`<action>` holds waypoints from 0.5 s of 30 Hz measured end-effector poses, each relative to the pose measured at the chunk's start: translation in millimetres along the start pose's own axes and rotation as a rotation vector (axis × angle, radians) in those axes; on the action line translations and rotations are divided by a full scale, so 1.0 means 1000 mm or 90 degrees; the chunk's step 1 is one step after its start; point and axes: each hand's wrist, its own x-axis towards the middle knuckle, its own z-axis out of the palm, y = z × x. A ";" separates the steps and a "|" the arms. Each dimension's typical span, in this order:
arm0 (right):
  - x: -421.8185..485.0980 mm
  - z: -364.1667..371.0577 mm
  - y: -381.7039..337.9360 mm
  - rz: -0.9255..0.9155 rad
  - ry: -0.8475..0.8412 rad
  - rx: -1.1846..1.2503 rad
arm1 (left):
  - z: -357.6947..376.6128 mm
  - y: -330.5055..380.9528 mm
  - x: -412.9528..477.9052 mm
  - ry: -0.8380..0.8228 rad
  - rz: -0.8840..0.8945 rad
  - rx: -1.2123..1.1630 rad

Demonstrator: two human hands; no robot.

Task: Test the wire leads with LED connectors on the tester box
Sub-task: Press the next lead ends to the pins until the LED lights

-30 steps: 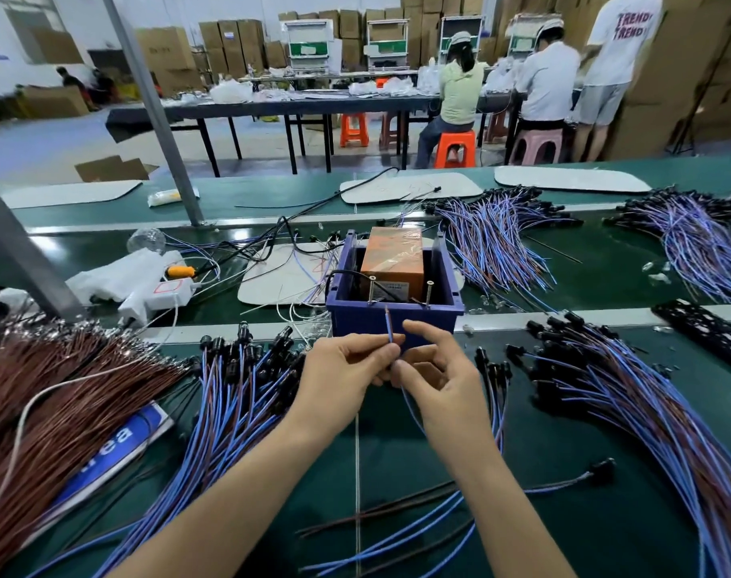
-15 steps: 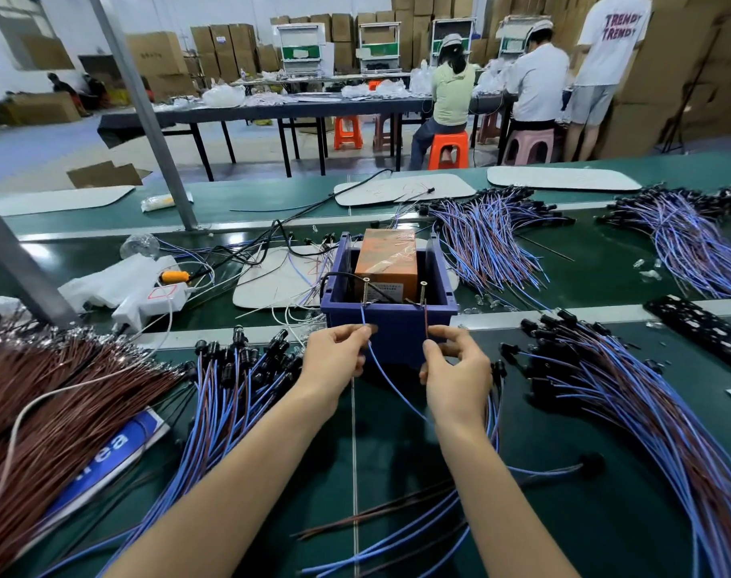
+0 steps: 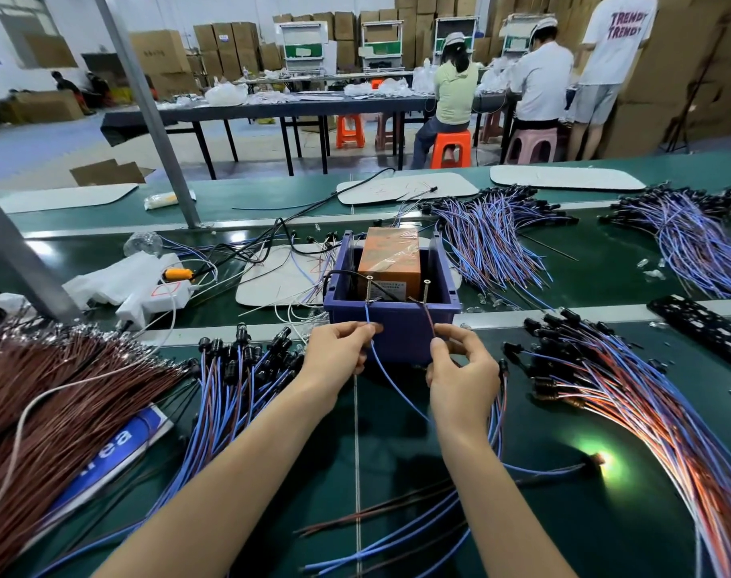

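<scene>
The tester box (image 3: 390, 331) is a blue bin holding an orange power unit (image 3: 390, 260), with two upright screws on its near rim. My left hand (image 3: 338, 348) pinches the blue wire (image 3: 386, 377), whose tip touches the left screw (image 3: 369, 287). The brown wire (image 3: 429, 321) is pinched by my right hand (image 3: 459, 375), and its tip reaches the right screw (image 3: 426, 292). Both wires run down to an LED connector (image 3: 597, 458) lying on the belt at the right, which glows bright.
A pile of blue leads with black connectors (image 3: 238, 369) lies to the left and a brown wire bundle (image 3: 51, 394) lies further left. More leads (image 3: 647, 394) fan out at the right. White foam and a power strip (image 3: 146, 285) sit behind. People work at tables beyond the green belt.
My hands spread apart from in front of the box and brought the two wire ends up to the screws. The LED at the right has lit up.
</scene>
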 end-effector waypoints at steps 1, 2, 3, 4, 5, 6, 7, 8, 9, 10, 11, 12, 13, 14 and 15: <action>0.000 0.000 0.000 -0.001 0.001 0.000 | 0.000 0.000 0.000 -0.001 -0.001 0.001; 0.000 0.001 0.000 0.000 0.001 -0.002 | 0.000 0.000 0.001 -0.002 -0.003 0.003; 0.000 0.001 0.000 0.002 0.001 -0.003 | 0.000 0.000 0.001 -0.003 -0.005 0.004; 0.000 0.001 0.001 0.003 0.003 -0.003 | 0.001 0.000 0.002 -0.005 -0.007 0.006; 0.000 0.002 0.001 0.003 0.005 -0.004 | 0.001 0.000 0.002 -0.007 -0.009 0.007; -0.001 0.002 0.001 0.003 0.006 -0.004 | 0.001 0.000 0.002 -0.007 -0.009 0.006; -0.001 0.002 0.002 0.004 0.008 -0.004 | 0.000 0.001 0.002 -0.007 -0.010 0.005; -0.001 0.002 0.002 0.004 0.009 -0.002 | 0.000 0.001 0.003 -0.007 -0.010 0.004; -0.001 0.003 0.002 0.004 0.012 0.000 | 0.001 0.002 0.003 -0.008 -0.010 0.004; -0.001 0.003 0.003 0.004 0.016 0.004 | 0.001 0.002 0.003 -0.010 -0.010 0.004; -0.001 0.003 0.003 0.002 0.021 0.008 | 0.001 0.003 0.003 -0.011 -0.012 0.004; -0.001 0.003 0.003 0.002 0.026 0.013 | 0.001 0.003 0.004 -0.013 -0.015 0.005; -0.001 0.003 0.004 0.003 0.028 0.019 | 0.002 0.004 0.004 -0.014 -0.018 0.007; -0.001 0.004 0.004 0.007 0.028 0.025 | 0.002 0.004 0.004 -0.014 -0.020 0.008; -0.001 0.004 0.004 0.011 0.027 0.030 | 0.002 0.004 0.004 -0.014 -0.021 0.010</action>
